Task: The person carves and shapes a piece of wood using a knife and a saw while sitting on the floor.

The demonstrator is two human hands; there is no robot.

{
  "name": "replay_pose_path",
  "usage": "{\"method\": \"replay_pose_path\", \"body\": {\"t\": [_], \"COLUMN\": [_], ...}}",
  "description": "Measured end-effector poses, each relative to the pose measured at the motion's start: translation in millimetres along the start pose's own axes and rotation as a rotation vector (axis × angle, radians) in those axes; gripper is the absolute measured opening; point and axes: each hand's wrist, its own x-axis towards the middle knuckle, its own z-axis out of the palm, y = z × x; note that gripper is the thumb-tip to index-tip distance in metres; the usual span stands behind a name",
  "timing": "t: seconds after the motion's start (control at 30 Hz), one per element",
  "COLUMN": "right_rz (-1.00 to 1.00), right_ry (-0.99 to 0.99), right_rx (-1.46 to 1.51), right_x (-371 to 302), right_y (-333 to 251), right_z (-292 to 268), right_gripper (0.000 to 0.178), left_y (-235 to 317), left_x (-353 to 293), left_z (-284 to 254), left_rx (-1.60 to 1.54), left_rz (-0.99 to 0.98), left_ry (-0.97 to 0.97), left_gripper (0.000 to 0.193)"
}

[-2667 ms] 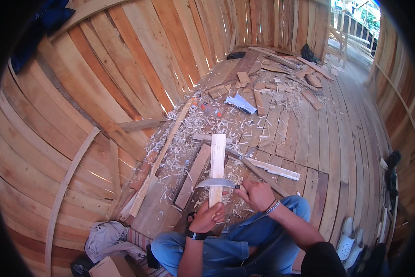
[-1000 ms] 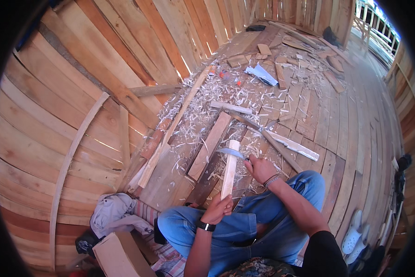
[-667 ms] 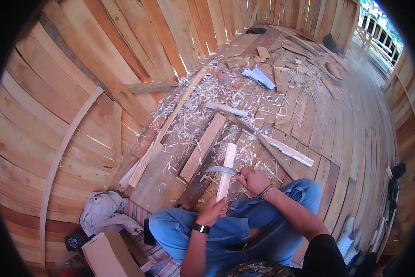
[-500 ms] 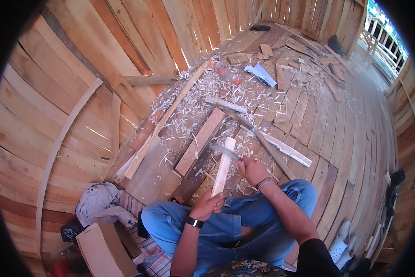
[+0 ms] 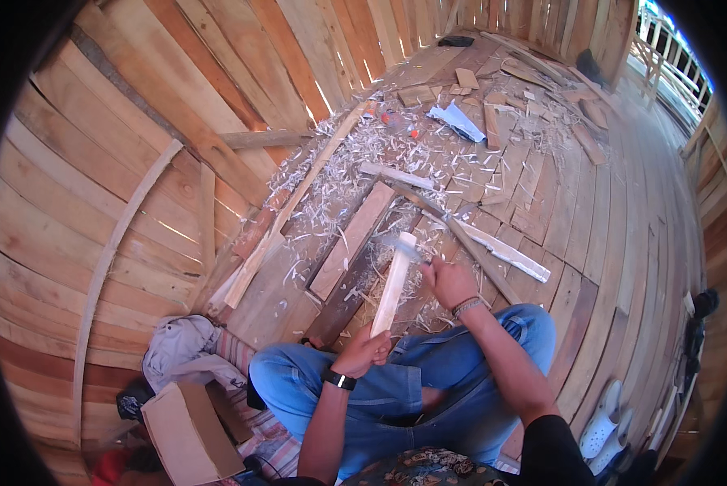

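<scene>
My left hand (image 5: 362,353), closed, grips the near end of a pale wooden stick (image 5: 391,290) that slants up and away from my lap. My right hand (image 5: 452,283) is wrapped around the handle of a knife (image 5: 406,249). Its blurred blade lies across the stick close to the far end. The fingers of the right hand hide most of the handle. Both hands are above my crossed legs (image 5: 452,381) in blue jeans.
Curled shavings (image 5: 323,182) cover the plank floor ahead. A thick wooden block (image 5: 354,241), a long strip (image 5: 299,202) and a white-edged piece (image 5: 505,253) lie around me. A cardboard box (image 5: 187,433) and grey cloth (image 5: 181,348) sit left, pale clogs (image 5: 602,425) right.
My right hand has moved up and slightly right, bringing the knife blade nearer the stick's far end. The left hand keeps its grip, and the stick's far end has shifted slightly right and up.
</scene>
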Motion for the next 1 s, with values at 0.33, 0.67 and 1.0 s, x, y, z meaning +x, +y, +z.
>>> {"method": "replay_pose_path", "body": {"t": [0.33,0.67,1.0], "right_rz": [-0.249,-0.01,-0.05], "right_ry": [-0.11,-0.022,-0.067], "right_rx": [-0.037,0.024,-0.005], "right_x": [-35,-14,-13], "right_y": [-21,-9,-1], "right_z": [8,11,11], "right_gripper": [0.04,0.042,0.043], "left_y": [8,8,-10], "left_x": [-1,7,9], "left_z": [-6,-6,0], "left_rx": [-0.033,-0.067,0.061], "left_rz": [0.003,0.021,-0.003], "left_ry": [0.089,0.03,0.043], "left_gripper": [0.039,0.04,0.034]}}
